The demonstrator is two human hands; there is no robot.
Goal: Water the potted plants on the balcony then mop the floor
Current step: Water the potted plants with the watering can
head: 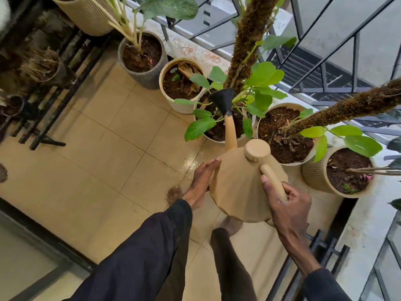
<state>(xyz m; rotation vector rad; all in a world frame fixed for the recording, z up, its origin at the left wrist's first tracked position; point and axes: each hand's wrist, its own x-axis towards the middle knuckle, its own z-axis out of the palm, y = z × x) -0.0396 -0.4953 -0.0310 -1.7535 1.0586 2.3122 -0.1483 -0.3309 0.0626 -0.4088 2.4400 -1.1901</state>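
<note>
A beige faceted watering can (pixel 240 187) hangs in front of me, its black rose head (pixel 223 101) over the white pot (pixel 219 129) with the mossy pole and green leaves. My right hand (pixel 288 205) grips the can's handle. My left hand (pixel 201 181) lies flat against the can's left side. Along the railing stand more pots: a grey one (pixel 149 77), a cream ribbed one (pixel 178 105), a white one (pixel 284 131) and a beige ribbed one (pixel 319 177). I see no water stream.
The tan tiled floor (pixel 104 148) has a wet shiny patch (pixel 193 159) by the pots. A black metal plant stand (pixel 47 118) with small pots is at left. The railing (pixel 303 68) runs behind the pots. My bare feet are under the can.
</note>
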